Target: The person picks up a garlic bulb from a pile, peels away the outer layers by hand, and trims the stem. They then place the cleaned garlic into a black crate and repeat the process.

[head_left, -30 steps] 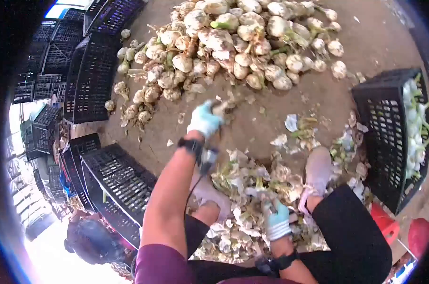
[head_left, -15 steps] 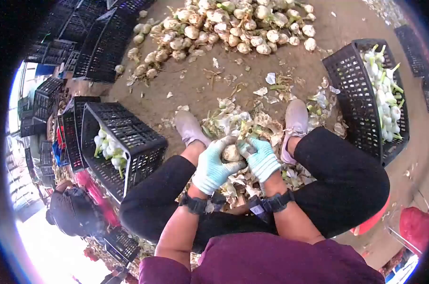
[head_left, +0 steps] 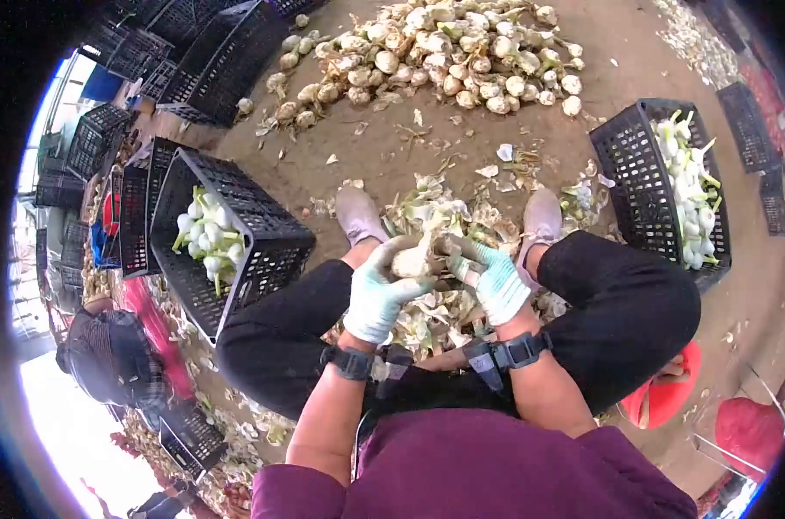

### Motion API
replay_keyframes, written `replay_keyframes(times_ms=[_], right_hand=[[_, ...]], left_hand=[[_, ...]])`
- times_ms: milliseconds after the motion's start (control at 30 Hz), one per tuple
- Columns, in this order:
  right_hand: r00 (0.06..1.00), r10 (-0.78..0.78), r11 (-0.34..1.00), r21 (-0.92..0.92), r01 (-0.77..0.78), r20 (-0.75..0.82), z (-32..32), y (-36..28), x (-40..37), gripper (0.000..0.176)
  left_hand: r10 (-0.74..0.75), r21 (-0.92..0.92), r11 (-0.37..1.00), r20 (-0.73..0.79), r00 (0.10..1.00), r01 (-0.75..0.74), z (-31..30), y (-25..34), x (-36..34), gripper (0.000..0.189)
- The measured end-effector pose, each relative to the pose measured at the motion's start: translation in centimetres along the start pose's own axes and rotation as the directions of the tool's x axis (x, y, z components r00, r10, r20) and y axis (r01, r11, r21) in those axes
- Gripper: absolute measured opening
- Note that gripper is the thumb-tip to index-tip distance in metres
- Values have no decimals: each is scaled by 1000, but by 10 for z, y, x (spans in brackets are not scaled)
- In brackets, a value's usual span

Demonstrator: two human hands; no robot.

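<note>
My left hand (head_left: 380, 290), in a pale glove with dirty fingertips, is closed around a garlic bulb (head_left: 407, 261) with loose papery skin and a stalk sticking up. Close to the bulb's right side is my right hand (head_left: 489, 278), gloved too, its fingers curled; what they pinch is hidden. Both hands are above a heap of peeled skins (head_left: 427, 324) between my shoes. On the ground ahead lies a large pile of unpeeled garlic bulbs (head_left: 444, 52).
A black crate (head_left: 267, 229) at my left, tipped on its side, holds clean white bulbs (head_left: 209, 235). Another black crate (head_left: 639, 186) on the right holds more bulbs (head_left: 688, 190). Stacked crates (head_left: 224, 65) stand back left. A person (head_left: 115, 355) is at far left, and a red stool (head_left: 747, 432) at right.
The bulb has shifted slightly left in my left hand and shows more. My right hand has drawn a little to the right. The whole view has tilted slightly.
</note>
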State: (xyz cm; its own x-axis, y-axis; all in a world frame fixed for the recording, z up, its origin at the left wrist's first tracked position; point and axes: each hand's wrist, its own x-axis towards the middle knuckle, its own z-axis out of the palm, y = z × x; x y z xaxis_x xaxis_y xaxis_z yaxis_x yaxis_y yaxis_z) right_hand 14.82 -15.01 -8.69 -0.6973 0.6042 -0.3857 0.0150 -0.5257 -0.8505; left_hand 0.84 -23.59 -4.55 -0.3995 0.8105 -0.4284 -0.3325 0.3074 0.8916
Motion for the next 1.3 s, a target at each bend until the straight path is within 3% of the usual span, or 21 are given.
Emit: replay_keyframes(times_ms=[67,100,167,200,333,367,400,433,533,600,667,700,767,867,933,1000,1067,1133,1200,1267,1300], right_hand=[[1000,-16,1000,-15,16,-11,6,-4,-1,37],[1000,-17,997,-75,16,-23,8,-3,-1,29],[996,-19,953,-304,-9,-87,11,3,4,21],[990,-25,887,-461,-41,-136,15,2,7,21],[978,-94,878,-478,-8,-189,19,3,3,25],[971,-137,901,-431,39,-198,17,7,3,24],[971,-136,901,-432,39,-197,16,10,4,24],[962,-184,820,-572,36,-203,15,13,5,22],[926,-317,692,-717,80,-203,16,25,8,18],[892,-402,662,-738,130,-204,17,26,7,16],[842,-515,616,-752,235,-158,19,20,3,13],[843,-515,618,-750,237,-158,21,16,1,13],[938,-120,967,-252,37,-325,25,9,-3,10],[921,-292,874,-463,148,-256,10,14,-4,11],[938,-263,786,-613,73,-225,17,-17,-16,16],[890,-449,652,-710,266,-79,21,-23,-23,27],[911,-402,706,-665,244,-94,18,-9,-11,30],[946,-299,795,-580,176,-123,22,-11,-4,36],[878,-415,711,-688,149,-238,27,-10,-16,32],[776,-627,508,-792,339,-70,23,-8,-15,28],[944,-329,736,-636,234,-34,14,-13,-11,28]], left_hand=[[198,291,937,15,980,-193,-3,-7,-1,47],[197,283,939,17,980,-194,-4,-11,1,47],[479,701,556,170,861,-447,-6,-16,3,47],[479,696,560,172,861,-450,-4,-17,1,47],[490,773,479,157,857,-415,-2,-20,-5,47],[332,505,809,32,943,-302,-2,-21,-7,48],[126,142,982,-17,992,-122,-3,-21,-8,49],[127,141,982,-19,992,-123,-4,-22,-8,49],[-71,-377,922,72,995,93,-8,-23,-5,42],[-88,-391,916,30,996,93,-7,-27,-5,40],[-123,-688,618,393,911,380,-21,-43,0,41],[-107,-664,602,483,869,444,-20,-45,3,49],[-96,-665,592,502,859,455,-14,-48,2,50],[-134,-625,662,445,886,414,-8,-49,1,48],[-87,-487,860,155,984,153,3,-34,-4,45],[-51,-465,879,132,990,108,0,-32,-4,47],[31,-71,997,64,997,-26,2,-26,-7,49],[59,-75,996,66,996,-54,5,-22,-9,53],[-15,10,1000,-12,1000,15,9,-12,-12,54],[18,-256,967,19,1000,-12,2,-20,-11,40],[11,-411,911,60,998,15,-1,-25,-7,39]])
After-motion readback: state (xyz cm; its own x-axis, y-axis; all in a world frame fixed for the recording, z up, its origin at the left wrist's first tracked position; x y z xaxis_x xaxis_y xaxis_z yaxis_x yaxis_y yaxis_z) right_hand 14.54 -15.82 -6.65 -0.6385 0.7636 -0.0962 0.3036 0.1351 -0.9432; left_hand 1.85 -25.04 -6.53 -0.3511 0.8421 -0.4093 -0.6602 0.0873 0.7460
